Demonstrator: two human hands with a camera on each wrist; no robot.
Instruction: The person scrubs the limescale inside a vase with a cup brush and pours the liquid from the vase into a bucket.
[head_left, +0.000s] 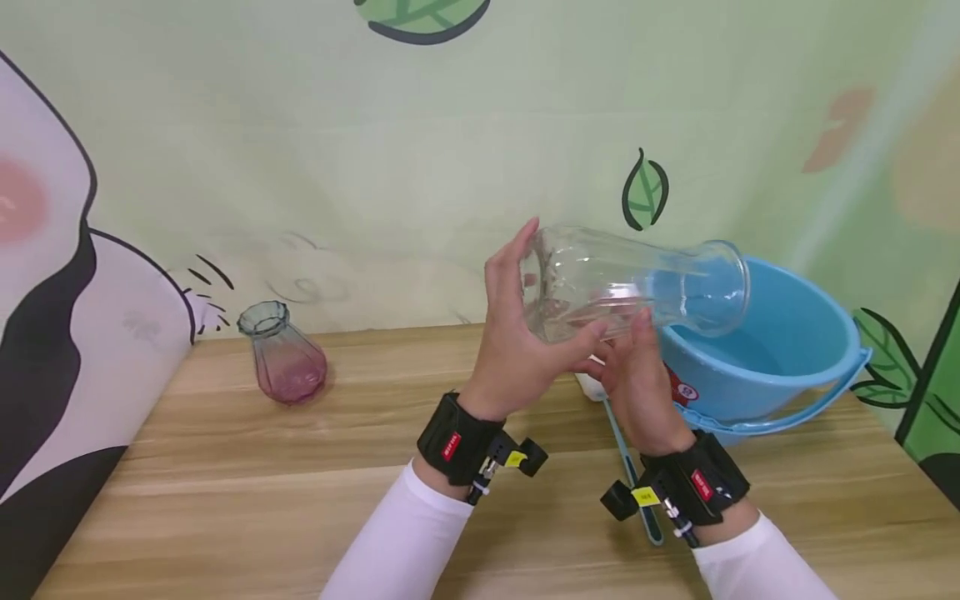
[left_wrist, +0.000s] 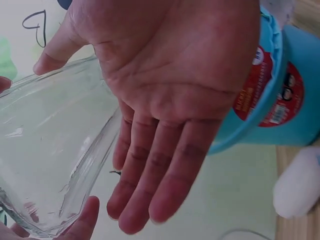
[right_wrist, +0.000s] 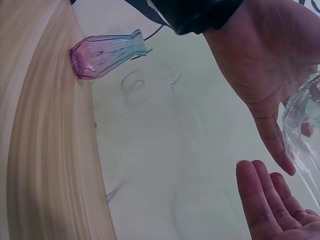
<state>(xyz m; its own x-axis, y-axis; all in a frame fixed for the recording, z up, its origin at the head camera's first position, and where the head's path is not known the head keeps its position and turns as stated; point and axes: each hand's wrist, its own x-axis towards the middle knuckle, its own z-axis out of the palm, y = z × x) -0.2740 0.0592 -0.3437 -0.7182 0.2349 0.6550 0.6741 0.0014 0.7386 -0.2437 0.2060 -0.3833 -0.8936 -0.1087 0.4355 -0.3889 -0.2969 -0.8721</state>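
A large clear glass vase [head_left: 600,283] is held up on its side above the table, mouth to the right. My left hand [head_left: 517,333] grips its base end, thumb along the underside and fingers spread round the base. Beneath the middle of the vase is my right hand [head_left: 637,383], its thumb up against the glass. In the left wrist view the palm of the right hand [left_wrist: 170,90] faces the camera, its fingers fairly straight. The vase mouth overlaps the light blue bucket [head_left: 727,392] in the head view.
A small vase [head_left: 288,358], pink below and bluish above, lies tilted at the table's back left. A long-handled brush [head_left: 626,450] with a white head lies beside the bucket, partly behind the right hand. The wooden table [head_left: 262,500] meets a printed wall cloth [head_left: 375,167].
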